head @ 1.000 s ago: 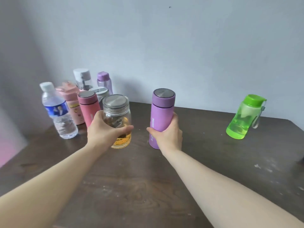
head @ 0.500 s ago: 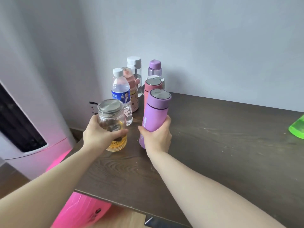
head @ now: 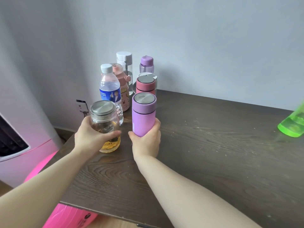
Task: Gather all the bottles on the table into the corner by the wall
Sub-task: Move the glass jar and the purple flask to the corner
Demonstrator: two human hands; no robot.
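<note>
Pale grey walls (head: 213, 38) meet behind a dark wooden table (head: 213, 162).

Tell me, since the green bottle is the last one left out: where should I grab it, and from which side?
Grip the green bottle around its body, coming from its near side with the right hand once that lets go of the purple flask. It looks tilted, and its cap is out of frame.

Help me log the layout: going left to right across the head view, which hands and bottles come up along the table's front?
Left hand → glass jar → purple flask → right hand → green bottle.
</note>
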